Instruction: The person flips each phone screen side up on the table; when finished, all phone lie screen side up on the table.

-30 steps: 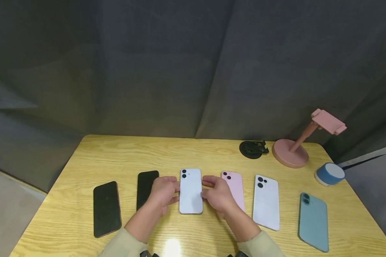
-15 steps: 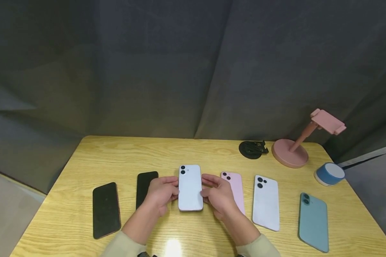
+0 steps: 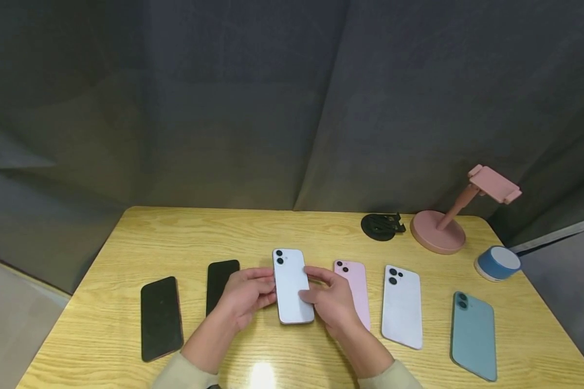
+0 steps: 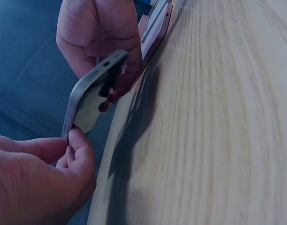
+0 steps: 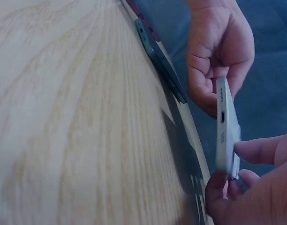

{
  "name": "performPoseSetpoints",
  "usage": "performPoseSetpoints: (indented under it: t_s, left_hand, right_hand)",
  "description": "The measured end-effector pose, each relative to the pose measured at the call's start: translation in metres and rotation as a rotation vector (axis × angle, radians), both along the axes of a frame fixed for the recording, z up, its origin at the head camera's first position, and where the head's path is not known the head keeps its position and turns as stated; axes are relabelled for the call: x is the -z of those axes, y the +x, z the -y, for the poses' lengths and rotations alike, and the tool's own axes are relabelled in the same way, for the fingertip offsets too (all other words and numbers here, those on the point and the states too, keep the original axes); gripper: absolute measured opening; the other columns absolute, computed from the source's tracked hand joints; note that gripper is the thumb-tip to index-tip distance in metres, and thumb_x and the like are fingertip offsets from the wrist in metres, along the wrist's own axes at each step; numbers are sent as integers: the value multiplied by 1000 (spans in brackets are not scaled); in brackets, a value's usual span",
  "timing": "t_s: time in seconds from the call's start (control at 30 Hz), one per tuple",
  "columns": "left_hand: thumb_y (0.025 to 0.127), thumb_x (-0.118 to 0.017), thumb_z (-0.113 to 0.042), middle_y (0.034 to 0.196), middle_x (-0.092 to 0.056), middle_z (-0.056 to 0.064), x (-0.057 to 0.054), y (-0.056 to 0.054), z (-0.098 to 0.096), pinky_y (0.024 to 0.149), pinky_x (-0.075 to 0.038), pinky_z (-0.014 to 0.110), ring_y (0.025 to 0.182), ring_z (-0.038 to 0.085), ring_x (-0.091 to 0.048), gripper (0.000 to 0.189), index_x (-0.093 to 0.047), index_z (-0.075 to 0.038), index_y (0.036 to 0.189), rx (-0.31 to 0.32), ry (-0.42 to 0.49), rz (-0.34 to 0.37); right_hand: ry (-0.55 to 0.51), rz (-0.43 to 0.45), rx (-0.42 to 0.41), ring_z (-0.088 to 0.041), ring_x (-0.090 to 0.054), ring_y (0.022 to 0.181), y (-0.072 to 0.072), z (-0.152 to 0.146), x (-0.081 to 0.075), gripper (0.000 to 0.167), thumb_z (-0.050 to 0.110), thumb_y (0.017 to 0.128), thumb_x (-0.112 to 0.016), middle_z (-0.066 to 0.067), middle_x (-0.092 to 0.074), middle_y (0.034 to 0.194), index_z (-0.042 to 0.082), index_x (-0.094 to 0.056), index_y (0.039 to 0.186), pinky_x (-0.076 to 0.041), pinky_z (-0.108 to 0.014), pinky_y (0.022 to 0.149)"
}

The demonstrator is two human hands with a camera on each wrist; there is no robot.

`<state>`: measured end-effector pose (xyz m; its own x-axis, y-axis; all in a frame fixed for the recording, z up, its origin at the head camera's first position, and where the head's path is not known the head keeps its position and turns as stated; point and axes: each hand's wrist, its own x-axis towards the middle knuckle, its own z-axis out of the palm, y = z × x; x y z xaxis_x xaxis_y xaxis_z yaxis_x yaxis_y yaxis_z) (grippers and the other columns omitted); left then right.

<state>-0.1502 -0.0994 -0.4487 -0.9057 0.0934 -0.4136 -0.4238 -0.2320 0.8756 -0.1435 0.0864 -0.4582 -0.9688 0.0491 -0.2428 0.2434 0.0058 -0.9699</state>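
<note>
A white smartphone (image 3: 292, 283) with two camera lenses is held between both hands, back up and screen down. In both wrist views it is raised off the wooden table, its charging port visible on the lower edge. My left hand (image 3: 245, 294) pinches its left edge between thumb and fingertips. On the other side my right hand (image 3: 336, 297) grips it, the thumb (image 5: 258, 149) on the back and fingers curled under the screen. Dark shapes of fingers are reflected in the screen (image 4: 89, 110). Beside the hands lie a black phone (image 3: 219, 281) and a pink phone (image 3: 357, 286), each partly covered.
Another black phone (image 3: 161, 319) lies at far left. To the right are a second white phone (image 3: 401, 308) and a teal phone (image 3: 473, 335). Behind them stand a pink phone stand (image 3: 438, 232), a folded black stand (image 3: 382, 227) and a blue, white-topped cylinder (image 3: 498, 265).
The white phone has come up off the table and tilted, its lower end swinging to the right. The right thumb has moved from the edge onto its back.
</note>
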Motion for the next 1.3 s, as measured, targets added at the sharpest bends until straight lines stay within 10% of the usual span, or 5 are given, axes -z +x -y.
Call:
performPoseSetpoints:
  t_s: [0.6,1.3]
  left_hand:
    - [96,-64,2,110,-64,20,-1,1,-4,85,-56,36,94,24,-67,35,-57,9,130,116,46,-64]
    - [88,-80,-23,108,-70,10,5,0,-10,86,-54,40,95,20,-65,48,-65,4,124,166,-215,-115]
  right_hand:
    - [127,2,-86,-29,-60,107,3,3,0,50,18,84,-83,-15,-64,121,3,-65,129,-55,-39,81]
    - [-372,-38,-203,-31,-65,106,12,2,-5,56,20,99,-63,-30,-54,133,0,-44,148,-51,-50,91]
